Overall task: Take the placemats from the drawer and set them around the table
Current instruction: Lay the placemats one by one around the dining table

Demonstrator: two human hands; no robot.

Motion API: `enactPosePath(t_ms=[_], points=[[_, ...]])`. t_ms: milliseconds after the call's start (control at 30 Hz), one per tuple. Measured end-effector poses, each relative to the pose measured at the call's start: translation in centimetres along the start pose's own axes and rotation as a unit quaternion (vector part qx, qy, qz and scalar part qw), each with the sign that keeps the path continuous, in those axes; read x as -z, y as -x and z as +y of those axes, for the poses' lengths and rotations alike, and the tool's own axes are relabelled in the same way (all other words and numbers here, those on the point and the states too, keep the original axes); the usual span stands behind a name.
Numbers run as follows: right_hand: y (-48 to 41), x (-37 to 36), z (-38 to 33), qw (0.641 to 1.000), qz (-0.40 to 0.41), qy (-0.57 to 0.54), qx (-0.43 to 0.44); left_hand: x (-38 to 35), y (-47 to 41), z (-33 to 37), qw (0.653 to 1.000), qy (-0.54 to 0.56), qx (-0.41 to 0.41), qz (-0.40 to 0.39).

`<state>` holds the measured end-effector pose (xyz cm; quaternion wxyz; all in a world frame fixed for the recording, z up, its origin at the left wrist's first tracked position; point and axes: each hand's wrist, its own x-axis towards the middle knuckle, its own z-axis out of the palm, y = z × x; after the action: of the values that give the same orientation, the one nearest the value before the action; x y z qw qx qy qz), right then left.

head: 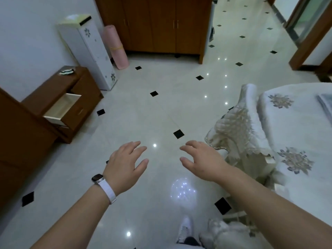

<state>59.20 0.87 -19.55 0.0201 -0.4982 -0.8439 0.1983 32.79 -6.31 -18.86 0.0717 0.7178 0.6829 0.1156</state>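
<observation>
— Hands?
— Two, both empty, fingers spread loose above the floor (161,112): left hand (125,165), right hand (203,160).
— Placemats?
— One grey placemat (326,105), right, on the table (287,126). One drawer (62,110), pulled open, far left.

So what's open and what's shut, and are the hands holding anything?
Drawer: pulled open, looks empty inside.
Wardrobe doors: shut.
Pink mat: rolled up, standing on end.
Left hand: open, holding nothing.
Right hand: open, holding nothing.
Table: covered with a flowered cloth.
Grey flat thing: lying flat on the table, mostly out of view.
</observation>
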Motion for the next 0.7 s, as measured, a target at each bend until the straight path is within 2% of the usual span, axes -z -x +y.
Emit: enactPosePath(t_ms=[233, 400, 700], points=[[-5.1, 3.5, 4.2, 0.999, 0.011, -0.022, -0.032, -0.6, -9.2, 0.8, 0.998, 0.01, -0.056, -0.025], [-9.2, 4.6, 6.4, 0.997, 0.025, -0.029, -0.065, -1.3, -16.0, -0.6, 0.997, 0.013, -0.07, -0.015], [-22.3, 7.0, 9.6, 0.987, 0.037, -0.026, -0.153, -4.8, -32.0, -6.5, 0.99, 0.072, -0.113, -0.035]])
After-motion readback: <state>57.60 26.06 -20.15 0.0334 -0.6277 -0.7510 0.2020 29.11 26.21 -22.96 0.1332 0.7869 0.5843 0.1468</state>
